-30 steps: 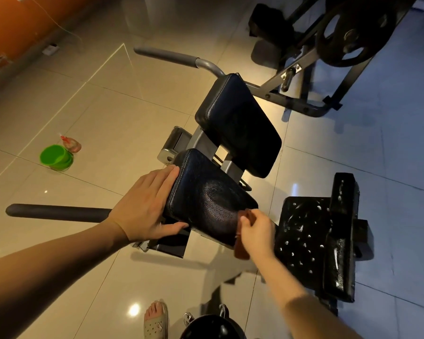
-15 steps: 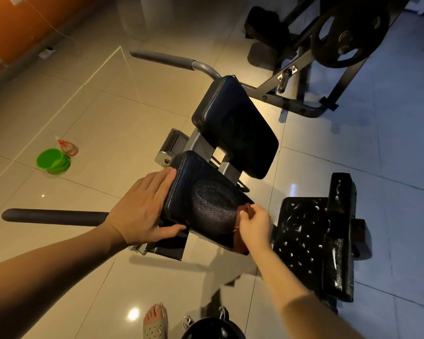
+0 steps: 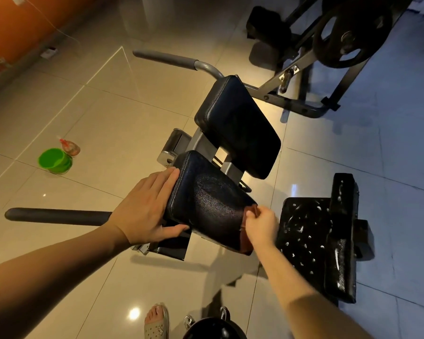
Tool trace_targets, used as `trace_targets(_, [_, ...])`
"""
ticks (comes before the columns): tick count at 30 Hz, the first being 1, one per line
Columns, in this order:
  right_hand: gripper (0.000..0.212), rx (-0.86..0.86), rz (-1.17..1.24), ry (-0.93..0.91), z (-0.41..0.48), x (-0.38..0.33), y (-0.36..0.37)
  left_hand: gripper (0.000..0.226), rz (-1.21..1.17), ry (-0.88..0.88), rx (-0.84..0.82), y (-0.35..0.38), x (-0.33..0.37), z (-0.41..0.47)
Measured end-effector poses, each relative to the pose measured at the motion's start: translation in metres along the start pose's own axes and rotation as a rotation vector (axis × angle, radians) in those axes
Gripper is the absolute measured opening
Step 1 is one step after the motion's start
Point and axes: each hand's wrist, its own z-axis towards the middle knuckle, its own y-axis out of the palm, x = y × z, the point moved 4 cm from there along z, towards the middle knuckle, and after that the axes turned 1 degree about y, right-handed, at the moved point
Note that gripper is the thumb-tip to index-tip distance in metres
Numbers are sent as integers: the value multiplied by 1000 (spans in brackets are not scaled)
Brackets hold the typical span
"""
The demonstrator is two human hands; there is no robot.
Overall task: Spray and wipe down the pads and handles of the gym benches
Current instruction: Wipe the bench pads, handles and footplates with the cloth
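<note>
Pad (image 3: 206, 199) steadied by left hand (image 3: 145, 211) with fingers laid flat, brown cloth (image 3: 245, 241) pinched at its right edge by right hand (image 3: 262, 226), green bucket (image 3: 55, 160) on floor (image 3: 113, 133), contents indiscernible, spray bottle (image 3: 70, 146) just beside

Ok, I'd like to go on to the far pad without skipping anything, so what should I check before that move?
1. Cloth in hand: ok. The right hand pinches the brown cloth at the near pad's right edge.
2. Pad steadied: ok. The left hand rests against its left edge.
3. Near pad fully wiped: cannot tell. Its middle shows a rubbed patch; the edges are unclear.
4. Spray bottle at hand: not ok. It sits on the floor beside the green bucket, away from both hands.
5. Far pad sprayed: cannot tell. No droplets show on it.
</note>
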Motion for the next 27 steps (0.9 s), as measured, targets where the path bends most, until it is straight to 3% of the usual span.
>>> trace_targets(2, [9, 17, 57, -66, 7, -38, 4, 118, -6, 1, -1, 0, 0, 0])
trace_targets(5, [15, -78, 168, -344, -26, -114, 15, 118, -13, -6, -7, 0, 0, 0])
trace_targets(8, [15, -162, 174, -590, -77, -110, 17, 119, -15, -16, -14, 1, -1, 1])
trace_targets(10, [12, -116, 141, -517, -74, -56, 15, 118, -20, -7, -10, 1, 0, 1])
trace_targets(14, [10, -27, -2, -36, -13, 11, 1, 117, -11, 1, 4, 0, 1, 0])
trace_targets(16, [7, 2, 53, -68, 1, -18, 4, 117, -17, 0, 2, 0, 1, -1])
trace_targets(20, [15, -84, 177, -402, -42, -113, 18, 117, -27, -7, -1, 0, 0, 0])
trace_targets(23, [11, -94, 172, -637, -83, -101, 18, 118, -24, -13, -2, 0, 0, 0])
trace_targets(25, [12, -48, 92, -540, -68, -52, 14, 117, -29, 0, 9, 0, 1, 0])
trace_targets(27, [15, 14, -21, -260, -33, -7, 5, 116, -25, 9, 20, 0, 1, 0])
